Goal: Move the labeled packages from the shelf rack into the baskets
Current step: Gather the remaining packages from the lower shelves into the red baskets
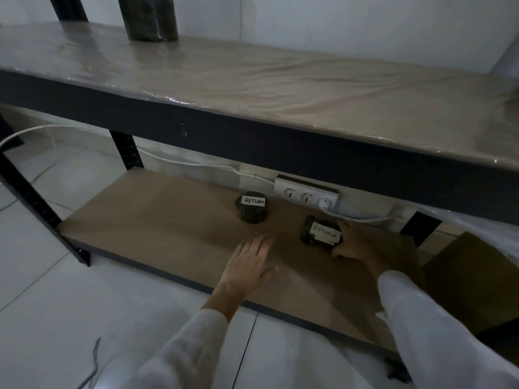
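Note:
Two dark wrapped packages with white RETURN labels lie on the bottom shelf board (168,220) of the rack. The round one (252,207) stands towards the back, untouched. My right hand (354,241) curls around the right side of the nearer package (320,234), fingers closed on it. My left hand (251,262) hovers flat and open over the board, a short way in front of the round package and left of the held one. A third dark wrapped package (148,16) stands on the upper shelf at the back left. No basket is in view.
A white power strip (306,193) with its cable lies at the back of the bottom shelf. The plastic-covered upper shelf (280,80) overhangs the work area. A brown cardboard box (471,282) stands on the right. Black rack posts (28,197) stand left; loose cables run over the tiled floor.

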